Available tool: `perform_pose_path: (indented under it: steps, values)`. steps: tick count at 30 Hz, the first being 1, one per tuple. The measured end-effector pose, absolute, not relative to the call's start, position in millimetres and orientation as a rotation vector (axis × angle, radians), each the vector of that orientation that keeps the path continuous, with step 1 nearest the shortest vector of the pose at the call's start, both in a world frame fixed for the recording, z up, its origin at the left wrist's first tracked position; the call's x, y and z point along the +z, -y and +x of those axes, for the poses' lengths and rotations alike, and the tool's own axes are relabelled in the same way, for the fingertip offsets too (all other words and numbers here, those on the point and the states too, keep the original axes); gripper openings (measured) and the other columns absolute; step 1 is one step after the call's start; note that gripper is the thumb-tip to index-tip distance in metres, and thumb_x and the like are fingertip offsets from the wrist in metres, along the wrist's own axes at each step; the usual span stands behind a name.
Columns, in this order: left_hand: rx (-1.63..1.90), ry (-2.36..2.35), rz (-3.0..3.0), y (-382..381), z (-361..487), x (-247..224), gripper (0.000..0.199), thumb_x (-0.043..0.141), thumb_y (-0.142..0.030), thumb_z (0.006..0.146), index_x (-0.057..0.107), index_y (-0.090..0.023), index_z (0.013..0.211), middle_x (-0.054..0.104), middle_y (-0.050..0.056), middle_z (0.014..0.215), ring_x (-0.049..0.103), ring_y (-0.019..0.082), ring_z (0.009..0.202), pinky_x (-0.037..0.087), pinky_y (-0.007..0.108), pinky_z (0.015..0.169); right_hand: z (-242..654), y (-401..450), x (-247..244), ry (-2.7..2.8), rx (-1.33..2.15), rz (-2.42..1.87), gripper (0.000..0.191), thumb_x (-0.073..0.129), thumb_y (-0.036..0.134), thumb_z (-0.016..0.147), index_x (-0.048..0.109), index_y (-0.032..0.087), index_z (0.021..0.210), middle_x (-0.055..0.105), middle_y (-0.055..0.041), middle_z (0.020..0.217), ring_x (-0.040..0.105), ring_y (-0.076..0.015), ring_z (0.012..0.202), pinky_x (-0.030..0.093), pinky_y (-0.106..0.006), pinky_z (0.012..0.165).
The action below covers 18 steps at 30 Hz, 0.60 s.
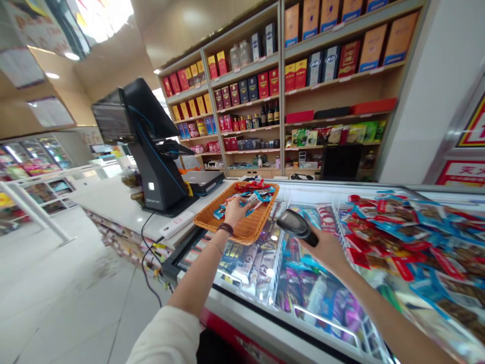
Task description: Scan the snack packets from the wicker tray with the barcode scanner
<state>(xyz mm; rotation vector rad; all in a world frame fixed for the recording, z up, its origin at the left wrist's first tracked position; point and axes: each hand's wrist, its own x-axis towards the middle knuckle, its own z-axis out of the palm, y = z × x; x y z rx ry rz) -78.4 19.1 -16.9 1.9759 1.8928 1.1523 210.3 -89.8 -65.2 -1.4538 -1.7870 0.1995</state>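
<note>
My left hand [235,211], with a dark beaded bracelet at the wrist, reaches into a shallow wicker basket [248,236]. Its fingers are closed on a blue snack packet [220,211] lying there, partly covered by the hand. Beside it are other blue packets and, toward the far side, red snack packets [250,185]. Wrapped in my right hand [329,250] is a black handheld barcode scanner [296,225], held above the freezer's glass to the right of the basket, head pointing left. The basket rests on the glass top near the counter.
Under the glass, the chest freezer [242,303] holds packaged ice creams. Many red and blue snack packets [401,232] are heaped at right. A cash register [151,151] and a flat dark device [202,181] stand on the white counter [108,194]. A black cable [144,258] hangs down. Stocked shelves line the back.
</note>
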Motion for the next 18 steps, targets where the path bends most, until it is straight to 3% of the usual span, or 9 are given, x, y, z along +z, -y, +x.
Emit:
perform_pose_path:
  steps: [4, 8, 18]
  values:
    - [1.453, -1.388, 1.659, 0.8, -37.9, -22.5, 0.034, 0.071, -0.04, 0.08, 0.066, -0.017, 0.106, 0.068, 0.005, 0.085, 0.065, 0.016, 0.076, 0.055, 0.029, 0.072, 217.0, 98.5, -59.4, 1.703, 0.273, -1.408, 0.041, 0.059, 0.054, 0.077, 0.072, 0.019, 0.094, 0.069, -0.0072, 0.065, 0.065, -0.0261, 0.062, 0.04, -0.031, 0.056]
    - [1.527, -1.063, 1.46, 11.5, 12.5, -38.6, 0.037, 0.071, -0.038, 0.079, 0.062, -0.019, 0.11, 0.065, 0.002, 0.084, 0.064, 0.015, 0.074, 0.058, 0.028, 0.068, 229.3, 107.2, -54.0, 1.602, 0.344, -1.412, 0.044, 0.057, 0.062, 0.075, 0.068, 0.02, 0.082, 0.062, -0.0046, 0.054, 0.061, -0.0248, 0.054, 0.04, -0.032, 0.053]
    - [1.674, -1.14, 1.52, 6.1, 64.6, -94.6, 0.022, 0.068, -0.013, 0.072, 0.069, -0.021, 0.093, 0.067, 0.005, 0.089, 0.064, 0.022, 0.094, 0.049, 0.039, 0.095, 268.6, 113.8, -61.4, 1.546, 0.26, -1.515, 0.045, 0.055, 0.066, 0.076, 0.061, 0.022, 0.07, 0.06, -0.0028, 0.051, 0.06, -0.0227, 0.053, 0.04, -0.03, 0.052]
